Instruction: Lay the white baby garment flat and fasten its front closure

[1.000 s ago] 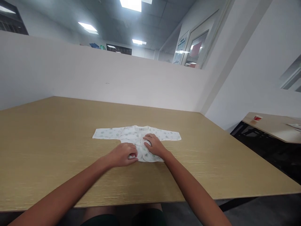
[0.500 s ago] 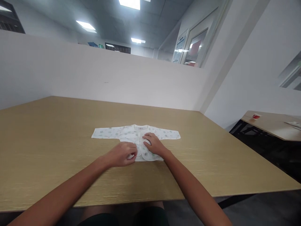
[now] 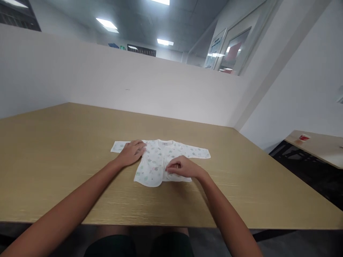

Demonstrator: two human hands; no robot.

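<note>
A small white baby shirt [image 3: 151,167] with printed figures lies face up on the table, its sleeves stretched out to both sides and its front parted down the middle. My left hand [image 3: 132,152] rests flat with fingers extended over the left sleeve, close to where it joins the body. On the other side, my right hand [image 3: 183,167] is closed, thumb and fingers pinching the right front panel near its inner edge. The left front panel lies spread out and reaches lower than the right one. Part of the right panel is hidden under my right hand.
The wooden table [image 3: 88,125] meets a low white partition [image 3: 150,92] at its far side. A white pillar and wall stand at the right. Farther right, a red and white cup [image 3: 304,137] stands on another table [image 3: 318,150].
My left hand has moved from the shirt's lower middle up and left onto the sleeve, and opened. My right hand went from lying flat to pinching the right panel. The left panel is spread wider.
</note>
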